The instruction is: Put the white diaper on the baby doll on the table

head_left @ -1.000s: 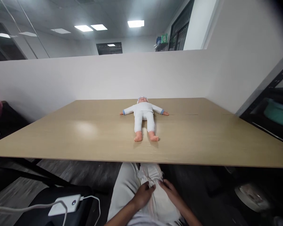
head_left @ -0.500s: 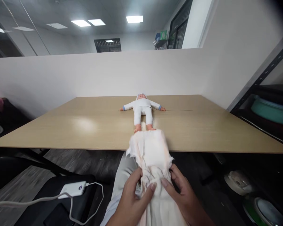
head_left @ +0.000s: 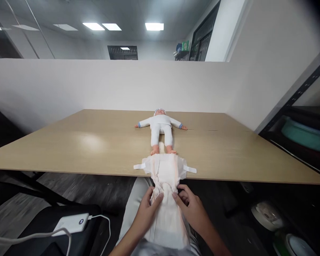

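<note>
An unfolded white diaper (head_left: 167,217) with pinkish edges stretches from my lap up onto the front edge of the table. Its two white side tabs stick out left and right at the far end. My left hand (head_left: 147,209) pinches the ruffled left edge between thumb and fingers. On the opposite edge, my right hand (head_left: 188,203) grips the diaper the same way. Just beyond its far end lies a baby doll (head_left: 161,128) on its back, dressed in white with blue cuffs, arms spread and bare feet toward me.
The wooden table (head_left: 101,153) ends at a white wall with glass above. At lower left, a white power bank (head_left: 71,223) with a cable rests on a black chair (head_left: 81,241). A dark shelf at right holds a teal basin (head_left: 306,133); dishes (head_left: 268,215) sit lower.
The diaper's far end has spread wider, its side tabs now sticking out flat. Both hands have shifted slightly forward along its edges, still holding it. The doll has not moved on the table.
</note>
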Demonstrator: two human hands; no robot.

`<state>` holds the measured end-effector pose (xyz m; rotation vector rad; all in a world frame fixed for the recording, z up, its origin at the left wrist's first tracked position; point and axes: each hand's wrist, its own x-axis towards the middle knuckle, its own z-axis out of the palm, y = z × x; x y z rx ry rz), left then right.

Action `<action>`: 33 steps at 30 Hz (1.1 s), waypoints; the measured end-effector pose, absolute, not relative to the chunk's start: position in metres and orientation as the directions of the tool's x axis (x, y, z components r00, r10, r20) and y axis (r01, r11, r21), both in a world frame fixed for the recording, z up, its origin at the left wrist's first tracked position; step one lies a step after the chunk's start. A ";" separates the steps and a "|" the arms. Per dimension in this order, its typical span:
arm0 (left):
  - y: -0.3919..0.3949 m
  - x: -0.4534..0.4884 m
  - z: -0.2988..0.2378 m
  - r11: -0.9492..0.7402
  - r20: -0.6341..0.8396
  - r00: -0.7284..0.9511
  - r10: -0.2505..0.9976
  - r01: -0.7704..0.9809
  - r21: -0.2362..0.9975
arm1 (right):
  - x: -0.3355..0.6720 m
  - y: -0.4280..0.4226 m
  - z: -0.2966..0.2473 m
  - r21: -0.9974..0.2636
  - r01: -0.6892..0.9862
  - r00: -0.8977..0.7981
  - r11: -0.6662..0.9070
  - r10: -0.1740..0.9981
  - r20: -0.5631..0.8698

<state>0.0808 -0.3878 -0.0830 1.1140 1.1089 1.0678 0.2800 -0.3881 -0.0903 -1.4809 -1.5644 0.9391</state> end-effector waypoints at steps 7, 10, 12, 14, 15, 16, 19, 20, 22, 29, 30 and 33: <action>-0.396 0.086 -0.089 0.150 -0.143 0.075 0.987 -0.098 0.984 | 0.285 -0.389 -0.073 -0.681 0.690 0.173 0.245 0.858 0.483; -0.396 0.087 -0.088 0.136 -0.130 0.079 0.988 -0.082 0.987 | 0.275 -0.370 -0.055 -0.543 0.736 -0.058 0.405 0.836 0.545; -0.393 0.080 -0.081 0.127 -0.126 0.124 0.984 -0.002 0.992 | 0.267 -0.350 -0.047 -0.449 0.745 -0.227 0.494 0.820 0.525; -0.385 0.064 -0.064 0.120 -0.150 0.252 0.956 0.132 0.984 | 0.259 -0.327 -0.044 -0.370 0.751 -0.355 0.547 0.807 0.471; -0.379 0.053 -0.052 0.107 -0.172 0.340 0.924 0.204 0.973 | 0.257 -0.316 -0.044 -0.342 0.755 -0.402 0.560 0.806 0.434; -0.372 0.041 -0.037 0.080 -0.195 0.423 0.885 0.274 0.958 | 0.255 -0.305 -0.045 -0.324 0.757 -0.438 0.567 0.809 0.392; -0.341 0.007 0.008 -0.103 -0.181 0.559 0.809 0.437 0.893 | 0.253 -0.282 -0.049 -0.319 0.759 -0.495 0.568 0.821 0.284; -0.326 -0.001 0.020 -0.167 -0.150 0.576 0.803 0.461 0.872 | 0.254 -0.278 -0.050 -0.324 0.755 -0.505 0.570 0.821 0.267; -0.288 -0.006 0.036 -0.317 -0.008 0.555 0.832 0.488 0.813 | 0.254 -0.273 -0.052 -0.332 0.750 -0.513 0.572 0.820 0.255; -0.125 0.041 0.011 -0.759 0.241 0.745 0.622 0.650 -0.047 | 0.256 -0.270 -0.062 -0.349 0.744 -0.503 0.569 0.822 0.266; -0.110 0.048 0.005 -0.793 0.177 0.799 0.575 0.597 -0.118 | 0.256 -0.269 -0.063 -0.354 0.739 -0.506 0.573 0.820 0.268; -0.086 0.062 -0.005 -0.873 0.083 0.893 0.442 0.450 -0.189 | 0.257 -0.266 -0.066 -0.370 0.722 -0.518 0.584 0.811 0.271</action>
